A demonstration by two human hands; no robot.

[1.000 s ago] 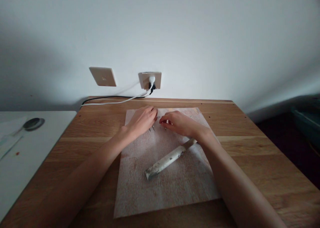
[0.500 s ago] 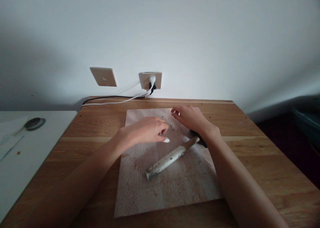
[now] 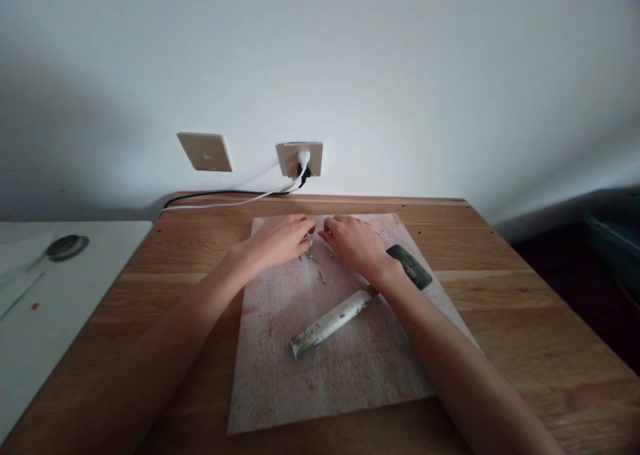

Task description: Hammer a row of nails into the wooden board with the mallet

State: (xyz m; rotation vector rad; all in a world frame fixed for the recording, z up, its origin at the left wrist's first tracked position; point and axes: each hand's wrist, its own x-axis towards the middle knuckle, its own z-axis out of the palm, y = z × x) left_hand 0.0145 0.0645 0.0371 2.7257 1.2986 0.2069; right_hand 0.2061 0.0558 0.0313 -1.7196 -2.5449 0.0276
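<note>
A pale, worn board (image 3: 280,395) lies on the wooden tabletop. Over its far part, my left hand (image 3: 283,240) has its fingers curled together beside several small nails (image 3: 323,276); what is between the fingertips is too small to make out. Just to its right, my right hand (image 3: 354,242) is closed as well, its fingertips drawn together and their contents hidden. A hammer (image 3: 333,322) rests diagonally on the board, its handle wrapped in worn white and its dark head (image 3: 411,268) at the right. My right forearm crosses above part of its handle.
At the back, a white cable and a black cable (image 3: 215,193) run from the wall socket (image 3: 313,158) along the tabletop (image 3: 505,308). A second wall plate (image 3: 205,152) sits further left. On the white table (image 3: 115,255) at left lies a dark round object (image 3: 67,247).
My left hand has moved up and slightly left, and my right hand left towards it. The hammer's head now shows from behind my right arm. More nails are visible between the hands.
</note>
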